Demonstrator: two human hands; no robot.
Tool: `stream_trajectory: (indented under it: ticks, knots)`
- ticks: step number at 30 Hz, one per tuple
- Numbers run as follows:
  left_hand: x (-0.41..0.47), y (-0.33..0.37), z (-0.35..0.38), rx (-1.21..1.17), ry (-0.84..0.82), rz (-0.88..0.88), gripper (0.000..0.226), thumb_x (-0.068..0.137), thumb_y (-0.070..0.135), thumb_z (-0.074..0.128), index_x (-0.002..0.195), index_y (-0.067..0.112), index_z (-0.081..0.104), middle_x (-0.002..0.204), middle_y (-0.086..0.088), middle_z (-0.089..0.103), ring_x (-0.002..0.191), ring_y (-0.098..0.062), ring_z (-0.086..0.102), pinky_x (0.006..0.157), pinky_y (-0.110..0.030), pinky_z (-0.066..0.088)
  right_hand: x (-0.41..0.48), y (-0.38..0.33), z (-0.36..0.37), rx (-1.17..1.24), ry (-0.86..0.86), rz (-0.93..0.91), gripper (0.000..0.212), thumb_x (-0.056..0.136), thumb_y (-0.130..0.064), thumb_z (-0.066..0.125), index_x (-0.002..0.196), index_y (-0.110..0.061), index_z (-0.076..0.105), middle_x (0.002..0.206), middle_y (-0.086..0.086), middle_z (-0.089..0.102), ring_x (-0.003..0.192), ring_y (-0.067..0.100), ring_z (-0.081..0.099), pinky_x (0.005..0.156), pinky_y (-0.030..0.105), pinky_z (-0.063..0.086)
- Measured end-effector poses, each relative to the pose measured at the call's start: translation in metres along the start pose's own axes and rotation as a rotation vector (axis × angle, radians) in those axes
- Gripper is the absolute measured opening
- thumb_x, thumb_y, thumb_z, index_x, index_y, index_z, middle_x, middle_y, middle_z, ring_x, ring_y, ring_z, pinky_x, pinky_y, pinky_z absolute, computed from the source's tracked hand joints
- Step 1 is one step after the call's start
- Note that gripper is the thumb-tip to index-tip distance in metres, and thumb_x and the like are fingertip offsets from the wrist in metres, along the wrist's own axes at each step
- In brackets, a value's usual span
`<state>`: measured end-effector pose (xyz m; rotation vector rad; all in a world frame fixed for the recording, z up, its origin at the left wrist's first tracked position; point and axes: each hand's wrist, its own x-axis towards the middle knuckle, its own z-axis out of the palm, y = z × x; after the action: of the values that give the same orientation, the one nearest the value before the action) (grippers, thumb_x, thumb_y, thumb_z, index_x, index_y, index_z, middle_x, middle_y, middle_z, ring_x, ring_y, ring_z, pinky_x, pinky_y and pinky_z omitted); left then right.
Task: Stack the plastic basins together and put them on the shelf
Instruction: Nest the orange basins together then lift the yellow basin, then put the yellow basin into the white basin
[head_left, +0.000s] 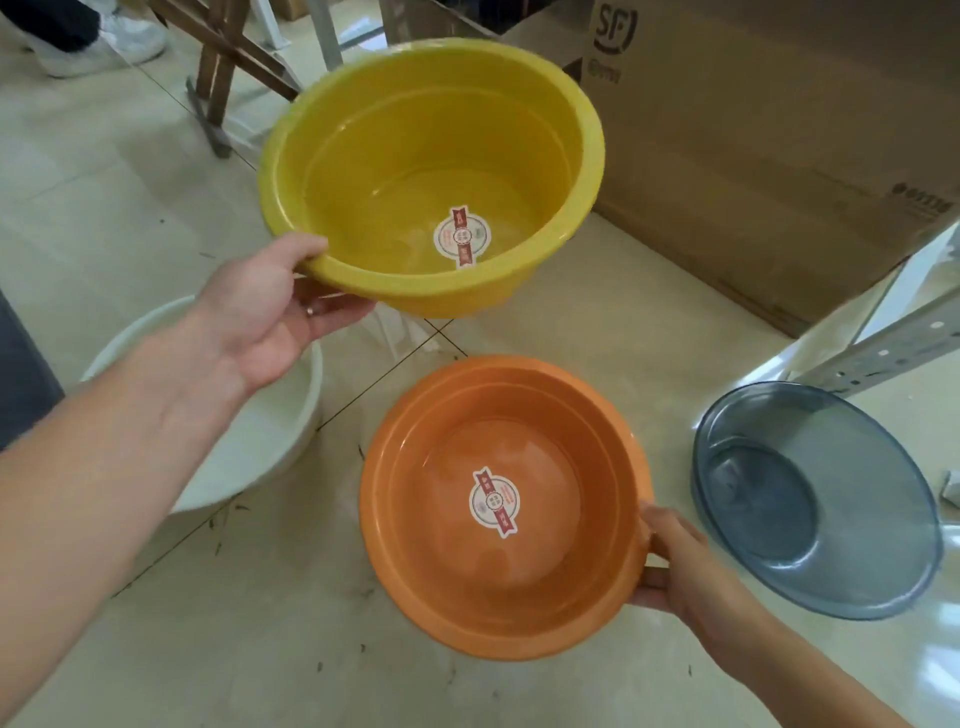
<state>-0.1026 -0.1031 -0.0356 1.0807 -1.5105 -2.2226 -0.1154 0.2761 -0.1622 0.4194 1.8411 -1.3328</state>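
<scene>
Basins of four colours are seen over a tiled floor. A yellow basin is held off the floor, tilted, its near rim pinched by the left hand. An orange basin is gripped at its right rim by the right hand. A white basin lies partly hidden under the left forearm, and a translucent blue basin rests just beside a perforated metal post, near a cardboard box.

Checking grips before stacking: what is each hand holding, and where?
Left hand grips the yellow basin by its near-left rim; right hand holds the orange basin by its right rim.
</scene>
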Motion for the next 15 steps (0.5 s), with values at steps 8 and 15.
stream_trajectory:
  ticks: [8,15]
  knots:
    - [-0.106,-0.063,-0.051,0.194,-0.190,-0.127,0.026,0.076,0.025,0.064,0.088,0.014,0.085,0.092,-0.013,0.081,0.070,-0.017,0.076,0.059,-0.031,0.063,0.009,-0.012,-0.019,0.125,0.063,-0.072,0.051,0.102,-0.059,0.041,0.116,-0.021,0.072,0.103,0.015,0.081,0.085,0.037,0.080,0.078,0.051,0.063]
    - [-0.112,-0.116,-0.066,0.381,-0.299,-0.247,0.064,0.066,0.053,0.082,0.111,0.008,0.075,0.113,-0.023,0.076,0.094,-0.033,0.071,0.082,-0.044,0.059,0.007,-0.015,-0.031,0.202,0.048,-0.056,0.072,0.097,-0.070,0.032,0.121,-0.018,0.076,0.119,0.019,0.077,0.111,0.041,0.072,0.097,0.060,0.054]
